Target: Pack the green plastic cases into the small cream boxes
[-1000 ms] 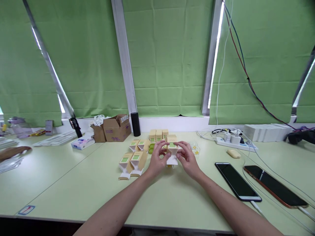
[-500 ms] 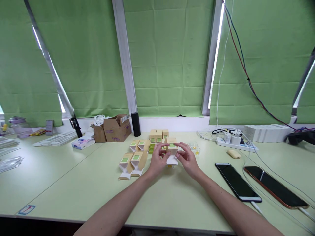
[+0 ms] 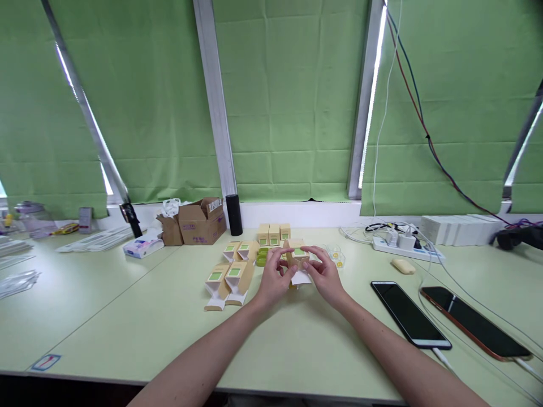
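Note:
Between my two hands is a small tan cardboard box (image 3: 299,254) with a green label window and a white flap folded out toward me. My left hand (image 3: 275,275) grips its left side, thumb near the flap. On the other side my right hand (image 3: 324,274) pinches the box and flap edge. Something clear and yellow shows partly under the flap, mostly hidden. Left of my hands lie several similar boxes (image 3: 240,277) with open flaps. Behind stand three closed tan boxes (image 3: 274,233). Green containers (image 3: 262,257) sit just beyond my left hand, and clear cups with yellow contents (image 3: 338,258) beyond my right.
Two phones (image 3: 410,314) with cables lie to the right, near a cream case (image 3: 403,265) and a power strip (image 3: 407,249). Toward the back left are a brown carton (image 3: 202,221), a black cylinder (image 3: 233,215) and a tissue pack (image 3: 143,246).
The held box's white flap has shifted slightly right and tilted, and my fingers have closed in a little around the box's front. The other things have stayed put.

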The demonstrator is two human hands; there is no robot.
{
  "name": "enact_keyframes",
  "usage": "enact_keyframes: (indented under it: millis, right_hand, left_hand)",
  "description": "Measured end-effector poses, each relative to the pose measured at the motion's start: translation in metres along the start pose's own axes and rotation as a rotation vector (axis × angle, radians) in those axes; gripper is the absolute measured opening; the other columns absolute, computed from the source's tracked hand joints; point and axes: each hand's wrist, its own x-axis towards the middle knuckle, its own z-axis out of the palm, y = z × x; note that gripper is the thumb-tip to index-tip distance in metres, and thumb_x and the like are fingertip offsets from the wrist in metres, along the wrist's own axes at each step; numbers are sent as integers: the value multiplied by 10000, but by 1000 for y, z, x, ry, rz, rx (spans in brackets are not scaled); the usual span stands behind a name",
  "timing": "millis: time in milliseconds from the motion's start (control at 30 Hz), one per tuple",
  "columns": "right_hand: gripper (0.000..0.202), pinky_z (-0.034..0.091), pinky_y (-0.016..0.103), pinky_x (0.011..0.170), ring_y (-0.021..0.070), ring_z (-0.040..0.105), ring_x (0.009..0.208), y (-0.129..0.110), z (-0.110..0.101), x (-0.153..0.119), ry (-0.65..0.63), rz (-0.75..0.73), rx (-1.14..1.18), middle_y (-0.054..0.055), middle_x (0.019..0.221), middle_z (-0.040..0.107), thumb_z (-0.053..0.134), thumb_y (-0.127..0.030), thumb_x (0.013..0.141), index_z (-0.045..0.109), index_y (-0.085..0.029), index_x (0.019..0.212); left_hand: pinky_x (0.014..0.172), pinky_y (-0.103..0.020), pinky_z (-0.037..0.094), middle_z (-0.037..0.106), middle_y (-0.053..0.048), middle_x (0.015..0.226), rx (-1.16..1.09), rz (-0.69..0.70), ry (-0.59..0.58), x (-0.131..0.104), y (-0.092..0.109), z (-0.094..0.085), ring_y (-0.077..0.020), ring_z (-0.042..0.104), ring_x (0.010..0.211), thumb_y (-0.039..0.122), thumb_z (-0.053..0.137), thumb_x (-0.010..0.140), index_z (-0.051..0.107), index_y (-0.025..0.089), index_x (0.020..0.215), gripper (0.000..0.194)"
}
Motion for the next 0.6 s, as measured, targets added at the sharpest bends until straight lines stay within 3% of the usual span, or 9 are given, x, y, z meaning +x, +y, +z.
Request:
enact_keyframes:
  millis: [167,333,600]
  right_hand:
    - [372,587,309,634,129,669,714,0,-1,2,56,11,31,105,1365,542,714,-418,869,691,-285,1216]
    - [386,601,322,667,149,698,772,2,-2,3,82,15,32,106,1385,527,709,-414,870,684,-284,1233]
    - [379,617,359,810,137,688,822,-1,0,-1,27,-13,33,81,1354,474,705,-425,885,701,-321,1249]
  left_hand:
    - [904,-362,484,433,-116,1361,-44,70,-153,0,-4,-7,-237,562,1075,557,668,892,565,301,1422,598]
    - [943,-409,452,354,-134,1479,-20,84,-222,-1,-8,-7,-301,511,1169,564,826,740,443,321,1522,904]
    - [898,-363,471,450,-125,1404,-46,49,-120,-3,-4,-3,-244,548,1102,492,712,878,505,295,1416,609]
